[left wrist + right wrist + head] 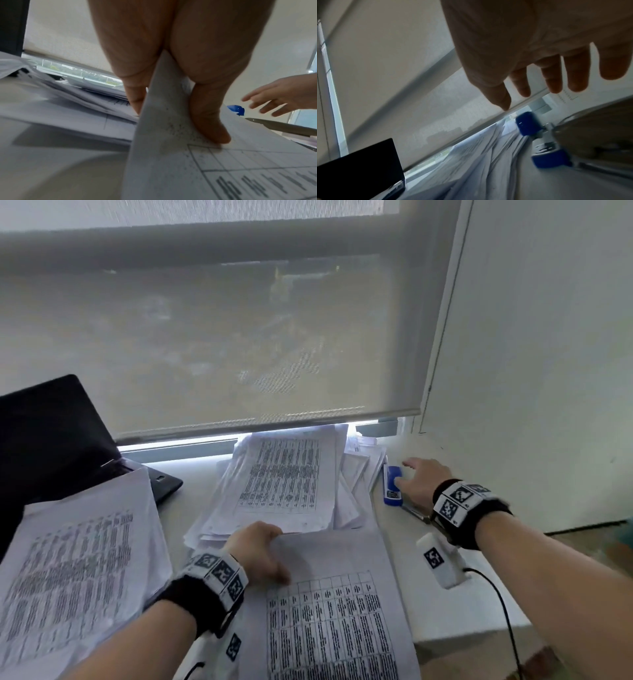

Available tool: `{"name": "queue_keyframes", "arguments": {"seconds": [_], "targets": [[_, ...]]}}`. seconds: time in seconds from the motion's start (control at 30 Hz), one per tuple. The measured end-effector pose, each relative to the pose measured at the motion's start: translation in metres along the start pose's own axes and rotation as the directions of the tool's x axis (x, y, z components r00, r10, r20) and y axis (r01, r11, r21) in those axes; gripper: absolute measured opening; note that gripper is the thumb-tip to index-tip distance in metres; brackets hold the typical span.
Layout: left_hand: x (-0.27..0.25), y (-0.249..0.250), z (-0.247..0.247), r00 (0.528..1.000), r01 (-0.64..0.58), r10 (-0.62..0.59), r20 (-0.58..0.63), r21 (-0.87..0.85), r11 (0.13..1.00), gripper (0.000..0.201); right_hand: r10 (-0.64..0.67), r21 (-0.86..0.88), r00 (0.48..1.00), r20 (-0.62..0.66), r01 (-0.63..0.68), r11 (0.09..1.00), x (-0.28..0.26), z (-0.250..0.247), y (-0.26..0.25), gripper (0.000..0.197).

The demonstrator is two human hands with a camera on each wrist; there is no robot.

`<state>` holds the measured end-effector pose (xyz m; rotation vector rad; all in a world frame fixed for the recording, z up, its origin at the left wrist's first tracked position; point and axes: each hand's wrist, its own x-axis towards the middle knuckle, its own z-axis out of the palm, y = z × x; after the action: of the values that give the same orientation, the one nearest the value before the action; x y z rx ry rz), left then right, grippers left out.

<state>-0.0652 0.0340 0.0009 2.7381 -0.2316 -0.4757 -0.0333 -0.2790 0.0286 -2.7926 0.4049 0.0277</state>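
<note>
One blue stapler, label illegible

A black laptop stands left of two printed paper stacks, below a lowered roller blind.

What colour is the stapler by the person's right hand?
The stapler is bright blue; the head view shows it best.
</note>
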Motion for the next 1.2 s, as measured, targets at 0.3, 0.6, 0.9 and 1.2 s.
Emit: {"name": "queue_keyframes", "arguments": {"seconds": [0.3,0.6,0.9,1.2], "targets": [[-0.004,-0.002,0.015,0.996,-0.005,0.007,-0.089,0.027,1.000,0.062,0.075,-0.116,0.997,0.010,-0.073,0.990,0.031,0.034,-0.033,0.031],[-0.008,0.000,0.013,0.997,0.003,-0.002,-0.082,0.017,1.000,0.051,0.196,0.700,0.961,-0.194,-0.004,0.715,0.033,0.010,-0.009,0.011],[-0.015,0.006,0.012,0.993,-0.017,0.023,-0.115,0.051,0.999,0.042,-0.415,0.847,0.893,0.174,-0.351,-0.400,-0.046,-0.023,-0.044,0.053],[-0.019,0.007,0.015,0.990,0.007,0.007,-0.144,0.097,0.995,0.047,-0.297,0.932,0.888,0.350,-0.361,0.018,-0.098,0.015,-0.066,0.027]]}}
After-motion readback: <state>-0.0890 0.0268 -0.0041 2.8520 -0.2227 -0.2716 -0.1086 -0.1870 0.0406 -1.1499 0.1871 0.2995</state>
